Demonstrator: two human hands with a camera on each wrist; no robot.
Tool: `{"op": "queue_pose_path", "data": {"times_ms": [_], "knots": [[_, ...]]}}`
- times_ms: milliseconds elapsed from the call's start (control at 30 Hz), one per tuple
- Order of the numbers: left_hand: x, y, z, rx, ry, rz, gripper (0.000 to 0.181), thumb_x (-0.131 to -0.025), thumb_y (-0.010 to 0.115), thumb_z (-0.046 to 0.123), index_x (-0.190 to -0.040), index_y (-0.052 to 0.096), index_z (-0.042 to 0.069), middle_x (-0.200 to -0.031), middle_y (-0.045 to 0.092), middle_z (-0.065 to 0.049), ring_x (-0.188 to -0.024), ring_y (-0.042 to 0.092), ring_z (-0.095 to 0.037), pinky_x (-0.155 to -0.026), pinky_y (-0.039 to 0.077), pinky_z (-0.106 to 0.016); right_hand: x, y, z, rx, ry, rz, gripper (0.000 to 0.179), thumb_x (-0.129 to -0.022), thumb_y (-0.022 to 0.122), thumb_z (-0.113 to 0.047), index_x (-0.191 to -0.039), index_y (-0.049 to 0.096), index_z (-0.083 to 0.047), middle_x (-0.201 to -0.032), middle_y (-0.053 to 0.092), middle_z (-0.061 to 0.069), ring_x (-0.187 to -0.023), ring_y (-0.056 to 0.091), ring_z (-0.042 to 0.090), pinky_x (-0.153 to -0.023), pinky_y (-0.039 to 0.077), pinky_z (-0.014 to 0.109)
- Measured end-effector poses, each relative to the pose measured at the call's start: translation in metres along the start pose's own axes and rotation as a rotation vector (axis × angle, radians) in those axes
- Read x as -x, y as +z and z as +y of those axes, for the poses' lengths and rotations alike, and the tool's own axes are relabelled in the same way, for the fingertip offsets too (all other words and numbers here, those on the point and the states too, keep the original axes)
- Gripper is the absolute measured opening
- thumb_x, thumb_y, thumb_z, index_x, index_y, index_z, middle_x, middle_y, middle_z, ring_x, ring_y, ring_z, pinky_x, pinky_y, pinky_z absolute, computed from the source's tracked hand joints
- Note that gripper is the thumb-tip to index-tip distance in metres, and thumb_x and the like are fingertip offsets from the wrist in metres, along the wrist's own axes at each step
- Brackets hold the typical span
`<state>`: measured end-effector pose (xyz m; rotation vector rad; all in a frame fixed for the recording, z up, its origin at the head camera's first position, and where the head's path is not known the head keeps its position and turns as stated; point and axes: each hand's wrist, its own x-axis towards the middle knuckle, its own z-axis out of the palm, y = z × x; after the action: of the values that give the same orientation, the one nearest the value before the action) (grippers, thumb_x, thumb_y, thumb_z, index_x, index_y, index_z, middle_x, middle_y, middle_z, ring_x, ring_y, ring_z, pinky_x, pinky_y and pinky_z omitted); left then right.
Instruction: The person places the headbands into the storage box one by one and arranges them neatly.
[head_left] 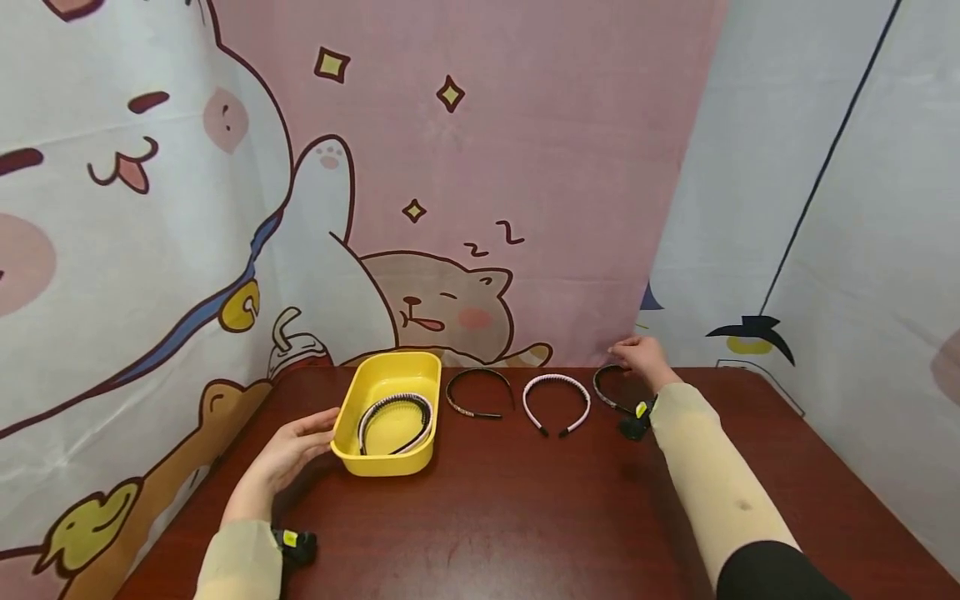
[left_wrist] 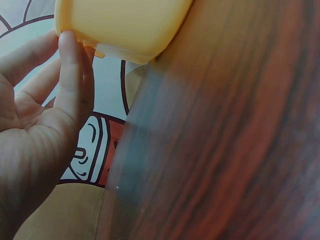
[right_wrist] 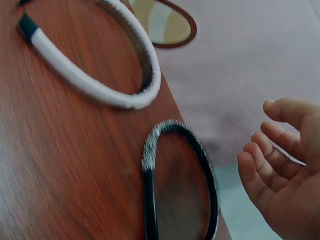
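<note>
My left hand (head_left: 288, 454) is at the left side of a yellow plastic basin (head_left: 384, 465), its fingertips touching the wall near the rim. In the left wrist view its fingers (left_wrist: 71, 65) are nearly straight against the basin. Inside lie a black headband (head_left: 397, 397) and a paler one, overlapping. My right hand (head_left: 647, 360) is raised at the table's far edge with nothing in it, fingers loosely bent. Just beside it lies a black headband with a glittery silver section (right_wrist: 150, 150). A white headband (right_wrist: 85, 84) rests next to that one.
Another dark headband (head_left: 470, 413) lies between the basin and the white headband. The brown wooden table (head_left: 510, 517) meets a cartoon-printed cloth (head_left: 570, 183) at its far edge. Black wrist cameras (head_left: 298, 548) are strapped to both wrists.
</note>
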<state>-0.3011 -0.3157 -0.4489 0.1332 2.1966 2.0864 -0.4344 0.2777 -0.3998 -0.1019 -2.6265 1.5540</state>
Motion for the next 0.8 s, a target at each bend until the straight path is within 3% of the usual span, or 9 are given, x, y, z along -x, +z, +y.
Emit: {"op": "queue_pose_path", "data": {"times_ms": [100, 167, 300, 400, 500, 600, 800], "knots": [[0.001, -0.001, -0.001, -0.014, 0.013, -0.012, 0.06, -0.094, 0.06, 0.003, -0.146, 0.033, -0.008, -0.142, 0.043, -0.027, -0.106, 0.062, -0.015, -0.088, 0.051, -0.027, 0.0, -0.009, 0.007, 0.015, 0.025, 0.004, 0.044, -0.095, 0.059, -0.023, -0.124, 0.057, 0.011, -0.126, 0.052, 0.029, -0.107, 0.057, 0.041, -0.082, 0.055, 0.046], [0.002, -0.001, -0.001, -0.017, 0.014, -0.001, 0.059, -0.094, 0.06, 0.003, -0.146, 0.034, -0.008, -0.142, 0.043, -0.027, -0.106, 0.062, -0.015, -0.088, 0.052, -0.026, 0.0, -0.013, 0.01, 0.021, 0.03, 0.008, 0.045, -0.096, 0.058, -0.024, -0.126, 0.056, 0.01, -0.131, 0.05, 0.029, -0.114, 0.054, 0.044, -0.083, 0.054, 0.046], [0.005, -0.004, -0.001, -0.042, 0.022, -0.006, 0.058, -0.095, 0.059, 0.003, -0.146, 0.033, -0.008, -0.143, 0.04, -0.029, -0.108, 0.061, -0.015, -0.088, 0.051, -0.025, -0.001, -0.019, 0.018, 0.007, 0.016, 0.011, 0.047, -0.095, 0.059, -0.025, -0.127, 0.056, 0.01, -0.131, 0.05, 0.029, -0.104, 0.06, 0.037, -0.085, 0.053, 0.047], [0.005, -0.005, -0.001, -0.041, 0.025, -0.014, 0.058, -0.095, 0.059, 0.004, -0.146, 0.033, -0.008, -0.143, 0.04, -0.029, -0.11, 0.061, -0.016, -0.088, 0.051, -0.025, 0.0, -0.026, 0.027, 0.034, -0.001, 0.036, 0.046, -0.094, 0.061, -0.024, -0.123, 0.058, 0.011, -0.122, 0.057, 0.029, -0.085, 0.065, 0.023, -0.077, 0.055, 0.041], [0.004, -0.003, -0.001, -0.032, 0.032, -0.021, 0.058, -0.095, 0.059, 0.003, -0.146, 0.033, -0.009, -0.142, 0.042, -0.028, -0.109, 0.061, -0.016, -0.088, 0.051, -0.026, 0.001, -0.033, 0.037, 0.092, -0.012, 0.072, 0.043, -0.092, 0.061, -0.022, -0.117, 0.061, 0.013, -0.108, 0.064, 0.028, -0.077, 0.064, 0.021, -0.066, 0.054, 0.032], [0.003, -0.002, -0.001, -0.022, 0.034, -0.017, 0.059, -0.094, 0.059, 0.002, -0.145, 0.033, -0.009, -0.14, 0.046, -0.026, -0.107, 0.062, -0.016, -0.088, 0.051, -0.026, 0.003, -0.038, 0.046, 0.152, -0.016, 0.101, 0.042, -0.09, 0.063, -0.021, -0.114, 0.063, 0.013, -0.104, 0.066, 0.027, -0.086, 0.062, 0.031, -0.064, 0.052, 0.032], [0.0, 0.0, -0.001, -0.023, 0.016, -0.009, 0.06, -0.094, 0.061, 0.004, -0.145, 0.034, -0.008, -0.14, 0.046, -0.025, -0.106, 0.062, -0.015, -0.088, 0.051, -0.027, 0.005, -0.042, 0.059, 0.271, -0.001, 0.121, 0.039, -0.09, 0.063, -0.022, -0.111, 0.067, 0.01, -0.112, 0.062, 0.029, -0.102, 0.054, 0.044, -0.083, 0.048, 0.049]]}}
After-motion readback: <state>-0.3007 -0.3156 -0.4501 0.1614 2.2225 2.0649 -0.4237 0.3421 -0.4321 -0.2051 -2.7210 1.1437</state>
